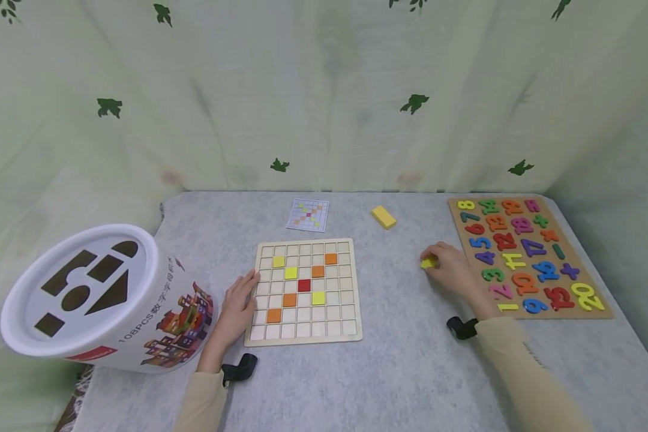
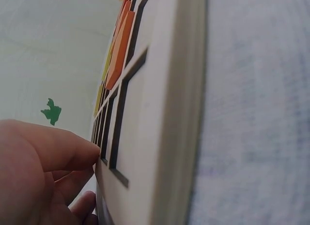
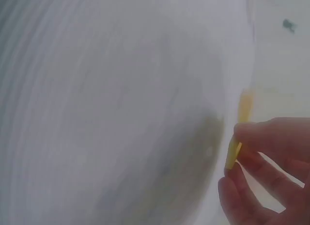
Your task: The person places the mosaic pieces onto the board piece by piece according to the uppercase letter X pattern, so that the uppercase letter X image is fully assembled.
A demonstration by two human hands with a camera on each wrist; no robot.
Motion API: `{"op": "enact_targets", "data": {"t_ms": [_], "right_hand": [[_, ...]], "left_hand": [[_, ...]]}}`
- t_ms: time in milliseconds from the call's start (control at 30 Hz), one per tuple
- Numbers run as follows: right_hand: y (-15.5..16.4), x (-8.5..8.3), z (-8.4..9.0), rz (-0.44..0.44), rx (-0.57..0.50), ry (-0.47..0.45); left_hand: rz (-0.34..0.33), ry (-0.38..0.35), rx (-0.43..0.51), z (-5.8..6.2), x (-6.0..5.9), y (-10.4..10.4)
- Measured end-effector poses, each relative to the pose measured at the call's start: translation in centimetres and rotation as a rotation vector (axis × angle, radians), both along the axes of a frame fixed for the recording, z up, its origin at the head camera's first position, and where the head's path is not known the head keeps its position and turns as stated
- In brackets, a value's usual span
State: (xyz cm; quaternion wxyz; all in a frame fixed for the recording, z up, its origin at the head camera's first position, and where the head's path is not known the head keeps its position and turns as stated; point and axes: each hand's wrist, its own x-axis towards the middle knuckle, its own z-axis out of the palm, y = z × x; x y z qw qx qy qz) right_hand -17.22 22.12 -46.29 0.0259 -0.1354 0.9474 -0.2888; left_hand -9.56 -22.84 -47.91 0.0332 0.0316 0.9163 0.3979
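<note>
Bare table point(image 1: 405, 336) lies open between the grid board point(image 1: 305, 336) and number puzzle point(image 1: 529, 258). The white tub point(image 1: 108, 300) blocks the near left.

1. My right hand point(image 1: 453, 270) pinches a small yellow tile point(image 1: 428, 263), thin and flat, low over the grey table between the two boards.
2. My left hand point(image 1: 241, 300) rests against the left edge of the wooden grid board point(image 1: 308, 336), which lies flat holding yellow, orange and red tiles.
</note>
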Motion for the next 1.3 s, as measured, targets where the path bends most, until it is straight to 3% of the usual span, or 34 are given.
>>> {"op": "enact_targets", "data": {"t_ms": [267, 467, 667, 1000, 1300], "right_hand": [[-6.5, 2.0, 1.1, 0.186, -0.121, -0.018], [-11.6, 4.1, 1.4, 0.383, -0.085, -0.040], [-14.8, 5.6, 1.4, 0.497, -0.031, -0.037], [-16.5, 6.1, 0.5, 0.484, 0.023, 0.006], [-14.1, 6.0, 1.5, 0.426, -0.075, -0.043]], "left_hand": [[-0.001, 0.006, 0.009, 0.1, 0.1, 0.0], [0.000, 0.004, 0.006, 0.1, 0.1, 0.0], [-0.004, 0.007, 0.007, 0.0, 0.0, -0.1], [0.001, 0.008, 0.007, -0.1, 0.0, -0.1], [0.003, 0.015, 0.006, -0.2, -0.1, -0.1]]}}
